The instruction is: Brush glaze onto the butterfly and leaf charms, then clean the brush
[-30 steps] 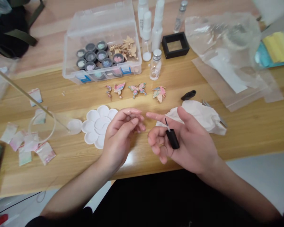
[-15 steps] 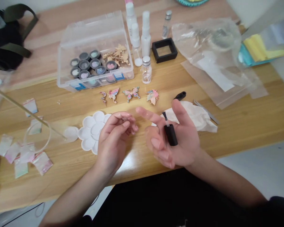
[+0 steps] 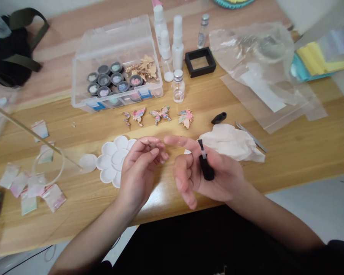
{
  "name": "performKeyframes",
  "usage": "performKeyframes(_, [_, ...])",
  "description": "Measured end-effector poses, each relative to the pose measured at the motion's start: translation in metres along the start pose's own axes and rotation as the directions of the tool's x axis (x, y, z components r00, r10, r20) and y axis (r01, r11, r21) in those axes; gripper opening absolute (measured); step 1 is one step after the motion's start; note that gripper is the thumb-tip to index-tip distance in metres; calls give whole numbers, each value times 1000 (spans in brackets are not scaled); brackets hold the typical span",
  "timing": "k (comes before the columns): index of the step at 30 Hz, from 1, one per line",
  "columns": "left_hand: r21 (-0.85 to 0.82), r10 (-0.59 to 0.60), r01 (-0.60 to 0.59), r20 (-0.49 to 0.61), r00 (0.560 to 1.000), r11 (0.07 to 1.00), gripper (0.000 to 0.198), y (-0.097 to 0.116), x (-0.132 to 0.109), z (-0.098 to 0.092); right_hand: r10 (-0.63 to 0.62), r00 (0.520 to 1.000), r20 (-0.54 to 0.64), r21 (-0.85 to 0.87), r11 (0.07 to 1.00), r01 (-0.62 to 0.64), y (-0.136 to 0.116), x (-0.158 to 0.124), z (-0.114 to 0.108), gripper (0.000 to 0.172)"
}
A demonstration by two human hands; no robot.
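A black brush cap (image 3: 206, 168) lies across my right hand (image 3: 218, 173), its dark bristles pointing up. The thumb bends over it, while the index finger stretches toward my left fingertips. My left hand (image 3: 140, 168) is half curled, with the thumb apart from the index finger and nothing visible in it. Beside it, partly covered, is a white flower-shaped palette (image 3: 110, 162). Beyond the hands lie a butterfly charm (image 3: 159, 114), a winged pink charm (image 3: 138, 115) and a leaf-like pink charm (image 3: 186, 118). A crumpled white tissue (image 3: 232, 143) sits behind my right hand.
A clear plastic box (image 3: 86, 49) holds small pots and gold pieces. White bottles (image 3: 177, 51), a glass vial (image 3: 178, 89) and a black frame (image 3: 200, 70) stand nearby. Tweezers (image 3: 251, 136) lie right, small bags (image 3: 53, 196) left, beneath a thin stick (image 3: 37, 135).
My right thumb has come down over the brush cap, and the lower fingers have shifted. My left hand stays nearly still. The whole view has shifted slightly.
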State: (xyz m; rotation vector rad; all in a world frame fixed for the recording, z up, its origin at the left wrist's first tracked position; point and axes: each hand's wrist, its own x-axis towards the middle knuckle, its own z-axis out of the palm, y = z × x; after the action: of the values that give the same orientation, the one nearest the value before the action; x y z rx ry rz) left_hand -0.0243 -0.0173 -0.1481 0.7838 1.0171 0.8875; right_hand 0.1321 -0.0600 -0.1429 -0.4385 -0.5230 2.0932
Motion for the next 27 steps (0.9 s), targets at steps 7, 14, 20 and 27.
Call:
performKeyframes(7, [136,310,-318,79,947,938,12,2,-1,-1,-210,977,-21,-639,755,148,-3,-17,4,41])
performKeyframes(14, [553,648,-760,448,617,342,32,34,-21,-1,-316,946,-68,-913,403,69,-2,-23,9,47])
performKeyframes(20, [618,532,-764,591,606,185,14,52,-34,13,-320,944,-84,-948,319,24,-5,-24,10,46])
performKeyframes(27, [563,559,-822,656,507,86,19,54,-32,22,-312,947,-77,-941,337,34,-8,-23,8,57])
